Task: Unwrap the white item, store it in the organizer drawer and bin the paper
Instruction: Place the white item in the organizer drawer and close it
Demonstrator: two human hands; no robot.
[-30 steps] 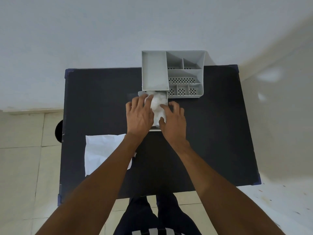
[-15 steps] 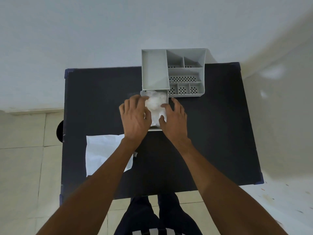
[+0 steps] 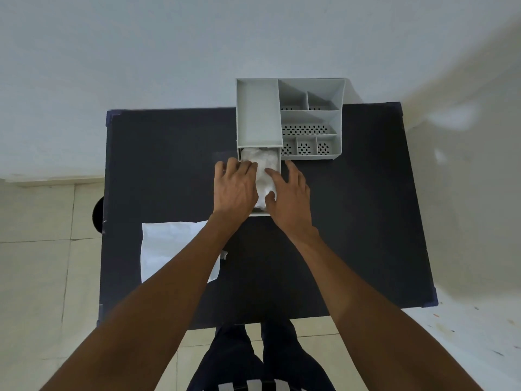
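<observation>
The white item [image 3: 263,165], soft and crumpled, lies inside the pulled-out drawer [image 3: 279,166] of the grey organizer [image 3: 258,114]. My left hand [image 3: 235,189] rests on its left side with fingers spread over the drawer's left wall. My right hand [image 3: 289,196] presses on its right side, thumb and forefinger touching it, the other fingers outside the drawer's right wall. The sheet of white paper [image 3: 166,246] lies flat on the black table [image 3: 352,221] at the front left, partly under my left forearm.
The organizer stands at the table's back edge against the white wall, with several small perforated compartments [image 3: 306,128] on its right. A dark round object [image 3: 98,218] shows on the tiled floor just left of the table.
Both hands have shifted slightly outward and back on the white item, which now sits lower in the drawer. The paper has not moved.
</observation>
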